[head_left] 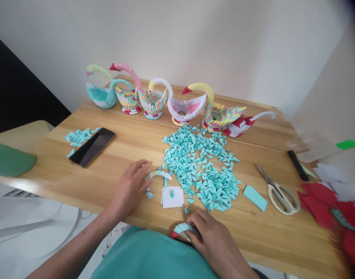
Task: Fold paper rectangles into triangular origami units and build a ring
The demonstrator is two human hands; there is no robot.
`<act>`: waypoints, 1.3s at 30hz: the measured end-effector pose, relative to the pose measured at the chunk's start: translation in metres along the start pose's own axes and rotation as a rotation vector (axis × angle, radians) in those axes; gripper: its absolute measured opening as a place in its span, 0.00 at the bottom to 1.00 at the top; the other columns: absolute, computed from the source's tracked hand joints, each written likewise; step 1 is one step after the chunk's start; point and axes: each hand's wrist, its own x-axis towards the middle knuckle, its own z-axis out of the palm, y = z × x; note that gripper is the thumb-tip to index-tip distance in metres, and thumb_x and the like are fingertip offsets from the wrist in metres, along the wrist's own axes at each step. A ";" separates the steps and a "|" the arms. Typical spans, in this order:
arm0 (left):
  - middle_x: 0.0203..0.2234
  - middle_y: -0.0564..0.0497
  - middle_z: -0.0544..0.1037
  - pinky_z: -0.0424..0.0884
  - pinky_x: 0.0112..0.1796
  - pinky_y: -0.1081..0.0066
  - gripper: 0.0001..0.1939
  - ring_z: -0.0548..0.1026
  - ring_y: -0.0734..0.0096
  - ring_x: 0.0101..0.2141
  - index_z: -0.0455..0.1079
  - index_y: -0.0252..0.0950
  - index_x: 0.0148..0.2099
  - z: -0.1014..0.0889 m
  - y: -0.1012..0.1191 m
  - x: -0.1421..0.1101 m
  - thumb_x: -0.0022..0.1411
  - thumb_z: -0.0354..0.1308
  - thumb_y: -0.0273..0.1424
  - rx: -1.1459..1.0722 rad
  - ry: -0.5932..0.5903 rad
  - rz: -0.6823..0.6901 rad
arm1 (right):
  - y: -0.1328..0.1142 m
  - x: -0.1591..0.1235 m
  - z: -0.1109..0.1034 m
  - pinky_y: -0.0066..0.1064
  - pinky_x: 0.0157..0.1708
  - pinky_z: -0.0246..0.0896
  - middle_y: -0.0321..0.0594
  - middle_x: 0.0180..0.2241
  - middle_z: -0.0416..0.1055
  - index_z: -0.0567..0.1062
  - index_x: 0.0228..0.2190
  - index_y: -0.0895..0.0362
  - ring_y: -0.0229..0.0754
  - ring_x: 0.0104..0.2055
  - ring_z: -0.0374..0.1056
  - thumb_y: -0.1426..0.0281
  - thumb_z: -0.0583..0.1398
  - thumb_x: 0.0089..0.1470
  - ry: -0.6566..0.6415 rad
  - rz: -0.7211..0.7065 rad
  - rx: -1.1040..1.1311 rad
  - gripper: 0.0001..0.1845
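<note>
My right hand point(211, 237), at the table's front edge, pinches a curved origami swan neck point(182, 228) striped turquoise and white with a red tip. My left hand point(131, 186) rests on the table with its fingers apart, beside another curved striped paper strip point(159, 173); whether the fingertips touch it I cannot tell. Small white paper cards point(172, 202) lie between my hands with one folded turquoise piece point(171, 193) on top. A single turquoise piece point(186, 210) sits near my right fingers. Beyond spreads a big pile of folded turquoise paper triangles point(192, 155).
Several finished paper swans point(154, 102) line the back of the table. A phone point(93, 147) and a small heap of turquoise pieces point(78, 136) lie left. To the right are a turquoise paper stack point(255, 197), scissors point(278, 192), a black cutter point(298, 165) and red paper point(319, 201).
</note>
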 end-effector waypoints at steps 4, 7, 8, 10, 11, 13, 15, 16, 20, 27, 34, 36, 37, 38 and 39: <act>0.49 0.43 0.72 0.66 0.49 0.59 0.17 0.69 0.58 0.48 0.66 0.37 0.56 0.001 0.013 0.020 0.65 0.52 0.30 0.105 -0.209 0.236 | 0.009 0.001 -0.029 0.26 0.23 0.59 0.32 0.22 0.68 0.73 0.31 0.52 0.38 0.24 0.65 0.69 0.60 0.53 0.061 0.121 0.291 0.01; 0.42 0.43 0.75 0.66 0.46 0.59 0.14 0.70 0.59 0.43 0.70 0.36 0.51 0.007 0.018 0.034 0.65 0.52 0.29 0.195 -0.320 0.274 | 0.015 0.007 -0.041 0.25 0.22 0.59 0.33 0.24 0.69 0.74 0.32 0.53 0.36 0.23 0.64 0.64 0.61 0.52 0.186 0.200 0.610 0.07; 0.40 0.44 0.75 0.66 0.45 0.60 0.12 0.71 0.60 0.42 0.71 0.36 0.49 0.010 0.017 0.037 0.65 0.52 0.29 0.217 -0.342 0.276 | 0.017 0.010 -0.041 0.25 0.22 0.59 0.34 0.26 0.70 0.74 0.35 0.53 0.36 0.23 0.63 0.62 0.61 0.52 0.221 0.222 0.719 0.10; 0.38 0.45 0.75 0.66 0.44 0.61 0.10 0.71 0.61 0.40 0.74 0.37 0.45 0.014 0.013 0.041 0.64 0.53 0.29 0.239 -0.359 0.276 | 0.019 0.016 -0.038 0.25 0.21 0.59 0.36 0.30 0.72 0.74 0.41 0.53 0.34 0.22 0.62 0.60 0.61 0.53 0.254 0.263 0.899 0.15; 0.37 0.45 0.75 0.66 0.43 0.62 0.10 0.71 0.61 0.40 0.74 0.38 0.44 0.015 0.009 0.042 0.64 0.53 0.29 0.236 -0.356 0.275 | 0.020 0.018 -0.036 0.25 0.21 0.60 0.37 0.31 0.73 0.74 0.42 0.53 0.34 0.22 0.62 0.59 0.61 0.53 0.271 0.278 0.970 0.16; 0.37 0.45 0.75 0.65 0.43 0.62 0.09 0.71 0.61 0.40 0.75 0.37 0.43 0.014 0.005 0.041 0.63 0.54 0.29 0.200 -0.327 0.269 | 0.019 0.023 -0.032 0.25 0.23 0.61 0.39 0.33 0.74 0.75 0.40 0.54 0.34 0.23 0.64 0.59 0.62 0.52 0.323 0.282 1.095 0.15; 0.38 0.45 0.76 0.65 0.45 0.63 0.08 0.72 0.61 0.41 0.74 0.37 0.42 0.010 0.005 0.039 0.63 0.56 0.29 0.120 -0.279 0.266 | 0.017 0.026 -0.029 0.26 0.24 0.62 0.39 0.34 0.74 0.75 0.36 0.55 0.35 0.24 0.65 0.60 0.64 0.51 0.376 0.273 1.204 0.13; 0.39 0.46 0.76 0.64 0.45 0.63 0.07 0.72 0.62 0.41 0.74 0.36 0.42 0.007 0.007 0.037 0.62 0.56 0.29 0.066 -0.250 0.262 | 0.015 0.027 -0.029 0.26 0.25 0.62 0.39 0.34 0.74 0.75 0.36 0.55 0.34 0.24 0.65 0.61 0.64 0.51 0.392 0.272 1.247 0.12; 0.37 0.49 0.79 0.66 0.41 0.70 0.09 0.75 0.67 0.38 0.73 0.38 0.45 -0.007 0.030 0.027 0.63 0.55 0.29 -0.176 -0.210 0.208 | 0.009 0.030 -0.029 0.26 0.28 0.62 0.36 0.33 0.73 0.74 0.34 0.54 0.35 0.28 0.67 0.67 0.67 0.48 0.487 0.305 1.385 0.10; 0.32 0.50 0.79 0.65 0.34 0.74 0.09 0.74 0.69 0.33 0.75 0.38 0.44 -0.010 0.074 0.014 0.63 0.56 0.32 -0.433 -0.232 0.240 | -0.002 0.038 -0.029 0.28 0.28 0.65 0.32 0.33 0.75 0.71 0.33 0.50 0.37 0.29 0.70 0.66 0.67 0.47 0.698 0.249 1.419 0.12; 0.26 0.52 0.77 0.62 0.30 0.74 0.08 0.72 0.70 0.28 0.76 0.38 0.41 0.007 0.088 0.014 0.62 0.57 0.31 -0.379 -0.155 0.223 | -0.005 0.037 -0.028 0.27 0.29 0.67 0.34 0.32 0.73 0.70 0.36 0.53 0.35 0.28 0.69 0.66 0.66 0.48 0.840 0.296 1.374 0.13; 0.26 0.52 0.77 0.62 0.30 0.74 0.08 0.72 0.70 0.28 0.76 0.38 0.40 0.009 0.089 0.015 0.63 0.56 0.31 -0.377 -0.142 0.215 | -0.005 0.037 -0.028 0.26 0.28 0.67 0.34 0.31 0.73 0.70 0.36 0.53 0.35 0.27 0.69 0.66 0.66 0.48 0.860 0.298 1.382 0.14; 0.25 0.52 0.77 0.62 0.30 0.74 0.08 0.72 0.70 0.28 0.76 0.38 0.40 0.009 0.089 0.015 0.63 0.56 0.31 -0.375 -0.136 0.212 | -0.005 0.037 -0.028 0.25 0.28 0.67 0.33 0.30 0.73 0.70 0.36 0.53 0.34 0.27 0.69 0.66 0.67 0.48 0.867 0.292 1.394 0.14; 0.25 0.52 0.76 0.62 0.30 0.74 0.08 0.71 0.71 0.28 0.76 0.38 0.40 0.009 0.089 0.016 0.63 0.56 0.31 -0.372 -0.130 0.207 | -0.005 0.037 -0.028 0.25 0.28 0.67 0.33 0.30 0.73 0.70 0.36 0.53 0.34 0.27 0.69 0.66 0.67 0.47 0.874 0.287 1.407 0.14; 0.25 0.52 0.76 0.62 0.30 0.74 0.08 0.71 0.71 0.28 0.76 0.38 0.40 0.009 0.090 0.016 0.63 0.56 0.31 -0.370 -0.128 0.201 | -0.005 0.038 -0.027 0.24 0.28 0.66 0.33 0.30 0.73 0.70 0.35 0.53 0.34 0.28 0.69 0.66 0.67 0.47 0.879 0.281 1.415 0.14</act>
